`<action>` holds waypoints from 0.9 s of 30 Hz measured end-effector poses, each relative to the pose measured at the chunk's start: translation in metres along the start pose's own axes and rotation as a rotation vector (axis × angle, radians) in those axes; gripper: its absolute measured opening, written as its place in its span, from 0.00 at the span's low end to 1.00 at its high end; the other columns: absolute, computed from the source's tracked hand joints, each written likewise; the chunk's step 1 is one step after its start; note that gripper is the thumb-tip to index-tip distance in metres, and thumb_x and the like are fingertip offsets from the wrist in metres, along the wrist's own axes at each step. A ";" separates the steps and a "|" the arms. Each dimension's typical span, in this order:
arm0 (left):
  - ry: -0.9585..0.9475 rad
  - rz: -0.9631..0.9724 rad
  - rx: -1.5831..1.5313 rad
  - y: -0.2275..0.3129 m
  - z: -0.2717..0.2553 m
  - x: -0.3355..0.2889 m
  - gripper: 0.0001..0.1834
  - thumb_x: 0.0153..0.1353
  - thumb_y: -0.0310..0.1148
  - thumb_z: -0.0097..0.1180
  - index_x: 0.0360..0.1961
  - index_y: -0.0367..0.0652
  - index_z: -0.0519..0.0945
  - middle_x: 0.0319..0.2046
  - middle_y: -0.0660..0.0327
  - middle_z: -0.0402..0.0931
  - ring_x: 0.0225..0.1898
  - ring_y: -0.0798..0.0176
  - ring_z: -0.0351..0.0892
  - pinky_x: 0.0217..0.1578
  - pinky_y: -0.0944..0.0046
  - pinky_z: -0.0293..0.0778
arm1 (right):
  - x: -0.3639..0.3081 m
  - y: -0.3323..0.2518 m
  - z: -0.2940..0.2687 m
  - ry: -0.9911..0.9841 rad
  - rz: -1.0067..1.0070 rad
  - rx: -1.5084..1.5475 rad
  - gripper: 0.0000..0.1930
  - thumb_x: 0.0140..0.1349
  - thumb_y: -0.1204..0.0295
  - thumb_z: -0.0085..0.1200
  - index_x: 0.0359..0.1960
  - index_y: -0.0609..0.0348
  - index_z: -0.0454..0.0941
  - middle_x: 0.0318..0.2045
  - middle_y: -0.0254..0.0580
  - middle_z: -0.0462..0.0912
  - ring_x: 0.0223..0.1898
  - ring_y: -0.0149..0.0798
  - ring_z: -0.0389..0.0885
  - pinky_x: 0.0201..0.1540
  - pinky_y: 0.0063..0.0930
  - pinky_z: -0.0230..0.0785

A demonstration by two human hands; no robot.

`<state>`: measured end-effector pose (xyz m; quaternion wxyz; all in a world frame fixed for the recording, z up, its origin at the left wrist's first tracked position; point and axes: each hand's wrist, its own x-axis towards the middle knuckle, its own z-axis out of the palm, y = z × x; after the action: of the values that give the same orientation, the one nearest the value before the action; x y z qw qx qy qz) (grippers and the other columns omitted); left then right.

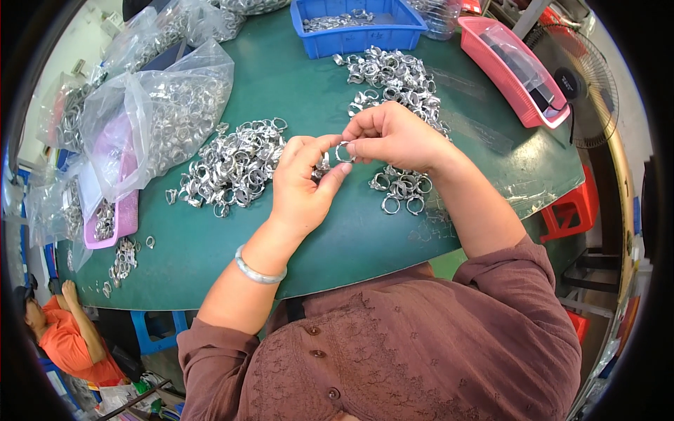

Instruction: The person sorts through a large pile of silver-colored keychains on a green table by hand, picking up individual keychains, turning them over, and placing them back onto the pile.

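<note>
A silvery metal ring [342, 152] is pinched between my two hands above the green table [337, 242]. My left hand [303, 175] comes from the left, its thumb and fingertips closed at the ring's left side. From the right, my right hand [400, 138] grips the ring's right side between thumb and fingers. A large heap of similar rings [235, 165] lies to the left of my left hand. Behind and beneath my right hand spreads another heap of rings [400, 77], and a smaller cluster of rings [401, 188] lies just nearer to me.
A blue bin [354, 43] with some rings stands at the far edge. At the right are a pink basket [502, 67] and a fan [590, 84]. Clear bags of rings [184, 105] and a purple tray [126, 217] fill the left. A person in orange [77, 344] sits at lower left.
</note>
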<state>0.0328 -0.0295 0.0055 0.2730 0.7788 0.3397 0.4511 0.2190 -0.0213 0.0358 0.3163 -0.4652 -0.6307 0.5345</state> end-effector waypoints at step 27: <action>-0.251 -0.909 -1.595 -0.018 -0.016 0.005 0.22 0.64 0.45 0.40 0.48 0.38 0.70 0.28 0.61 0.67 0.15 0.71 0.59 0.11 0.74 0.60 | 0.020 0.033 -0.008 0.540 -0.322 -1.159 0.13 0.50 0.72 0.55 0.40 0.54 0.77 0.39 0.37 0.75 0.46 0.43 0.68 0.49 0.38 0.59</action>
<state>0.0148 -0.0125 0.0020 0.9138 0.1954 0.1696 0.3132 0.2265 0.0002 0.0036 0.2377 -0.5775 -0.7768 -0.0810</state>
